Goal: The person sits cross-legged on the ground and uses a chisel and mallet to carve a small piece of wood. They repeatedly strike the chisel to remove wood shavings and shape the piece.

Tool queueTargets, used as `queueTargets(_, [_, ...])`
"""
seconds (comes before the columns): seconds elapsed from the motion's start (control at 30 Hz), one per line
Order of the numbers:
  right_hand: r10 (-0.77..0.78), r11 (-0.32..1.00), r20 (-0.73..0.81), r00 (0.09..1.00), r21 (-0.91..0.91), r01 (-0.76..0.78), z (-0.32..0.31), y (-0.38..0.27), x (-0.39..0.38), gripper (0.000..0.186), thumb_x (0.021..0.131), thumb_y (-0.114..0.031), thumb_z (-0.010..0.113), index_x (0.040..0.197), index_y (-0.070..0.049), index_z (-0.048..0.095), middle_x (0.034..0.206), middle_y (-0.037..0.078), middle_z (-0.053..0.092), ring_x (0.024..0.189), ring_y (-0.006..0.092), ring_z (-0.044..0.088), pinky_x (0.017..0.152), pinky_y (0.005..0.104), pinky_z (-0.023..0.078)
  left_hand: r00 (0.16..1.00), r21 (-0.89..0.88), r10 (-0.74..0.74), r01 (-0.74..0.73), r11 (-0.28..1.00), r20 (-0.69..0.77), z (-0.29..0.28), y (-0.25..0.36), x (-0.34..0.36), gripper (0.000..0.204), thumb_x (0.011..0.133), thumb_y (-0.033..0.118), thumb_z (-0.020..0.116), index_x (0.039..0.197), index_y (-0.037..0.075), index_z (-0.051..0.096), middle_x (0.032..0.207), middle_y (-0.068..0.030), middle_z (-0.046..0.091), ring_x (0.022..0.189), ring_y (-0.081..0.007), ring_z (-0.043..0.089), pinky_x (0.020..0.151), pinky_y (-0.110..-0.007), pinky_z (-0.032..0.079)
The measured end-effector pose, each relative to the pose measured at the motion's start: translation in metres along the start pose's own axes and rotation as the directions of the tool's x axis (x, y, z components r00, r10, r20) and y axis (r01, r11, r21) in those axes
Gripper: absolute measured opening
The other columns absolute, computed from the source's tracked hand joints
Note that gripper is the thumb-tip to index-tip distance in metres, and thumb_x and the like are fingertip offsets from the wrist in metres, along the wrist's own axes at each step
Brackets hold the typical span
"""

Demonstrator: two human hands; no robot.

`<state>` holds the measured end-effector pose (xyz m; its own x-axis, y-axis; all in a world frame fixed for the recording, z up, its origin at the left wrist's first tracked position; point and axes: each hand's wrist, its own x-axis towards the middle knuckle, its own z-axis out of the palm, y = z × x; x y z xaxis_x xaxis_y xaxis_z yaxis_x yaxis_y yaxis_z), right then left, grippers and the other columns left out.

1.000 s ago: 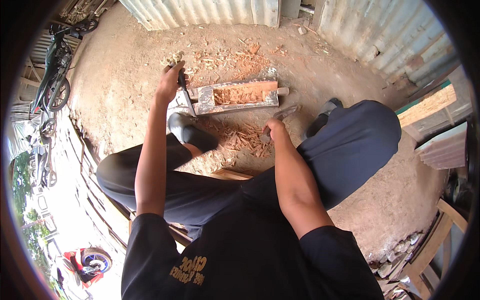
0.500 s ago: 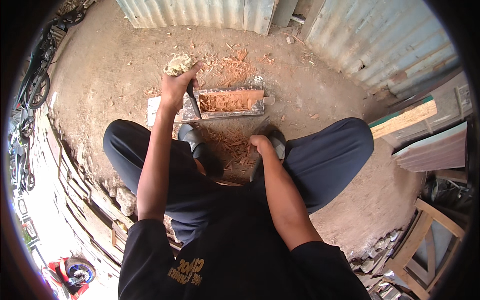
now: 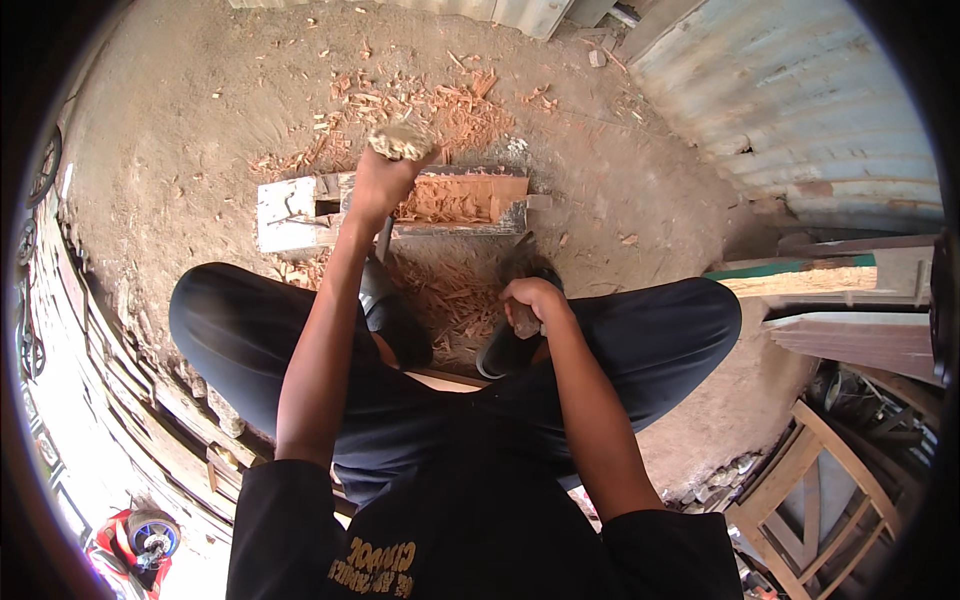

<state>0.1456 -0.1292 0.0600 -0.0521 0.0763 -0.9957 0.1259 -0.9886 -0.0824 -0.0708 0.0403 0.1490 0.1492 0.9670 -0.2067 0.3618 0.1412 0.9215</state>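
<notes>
Chisel (image 3: 385,238) held in left hand (image 3: 385,185), blurred tool (image 3: 518,260) gripped in right hand (image 3: 532,296); best brace chisel steady over wood block (image 3: 512,217), knuckles below frayed handle top (image 3: 402,143).

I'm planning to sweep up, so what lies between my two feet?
Loose reddish wood chips lie between your left foot and right foot, as the head view shows; the hollowed beam is beyond them.
</notes>
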Motion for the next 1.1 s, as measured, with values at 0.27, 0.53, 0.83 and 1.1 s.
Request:
queueTargets(0.27, [0.024,0.997,0.015,1.000,0.080,-0.025,-0.011,-0.011,-0.006,0.021,0.083,-0.011,0.054,0.066,0.002,0.056,0.055,0.011,0.055,0.046,0.0240,0.056,0.044,0.0364,0.046,0.837,0.727,-0.257,-0.221,0.650,0.484,0.067,-0.072,0.003,0.037,0.070,0.018,0.071,0.101,0.000,0.059,0.093,-0.0179,0.064,0.083,-0.0290,0.065,0.071,-0.038,0.054])
queueTargets(0.53, [0.076,0.954,-0.005,0.997,0.292,-0.072,-0.011,-0.010,-0.006,0.011,0.078,-0.002,0.058,0.071,0.005,0.054,0.057,0.011,0.053,0.046,0.0230,0.055,0.041,0.0381,0.046,0.917,0.873,-0.304,-0.088,0.480,0.260,0.036,-0.080,0.047,0.079,0.069,0.019,0.074,0.133,0.007,0.029,0.121,-0.0240,0.042,0.088,-0.0384,0.061,0.074,-0.041,0.053])
queueTargets(0.83, [0.135,0.976,0.067,0.989,0.163,-0.144,-0.035,-0.034,-0.005,0.015,0.078,-0.005,0.058,0.067,0.006,0.057,0.058,0.013,0.057,0.048,0.0240,0.058,0.043,0.0368,0.047,0.762,0.754,-0.147,-0.558,0.346,0.631,0.039,-0.127,0.109,0.020,0.076,0.010,0.054,0.095,0.003,0.052,0.082,-0.0150,0.063,0.077,-0.0322,0.064,0.067,-0.043,0.051])
queueTargets(1.1, [0.133,0.989,0.055,0.990,0.059,-0.136,-0.037,-0.041,-0.003,0.019,0.079,-0.007,0.058,0.064,0.005,0.059,0.057,0.013,0.059,0.050,0.0240,0.060,0.048,0.0373,0.048,0.624,0.596,-0.003,-0.745,0.301,0.781,0.039,-0.118,0.116,0.015,0.074,0.009,0.054,0.088,0.004,0.057,0.078,-0.0132,0.061,0.069,-0.0274,0.064,0.060,-0.039,0.052])
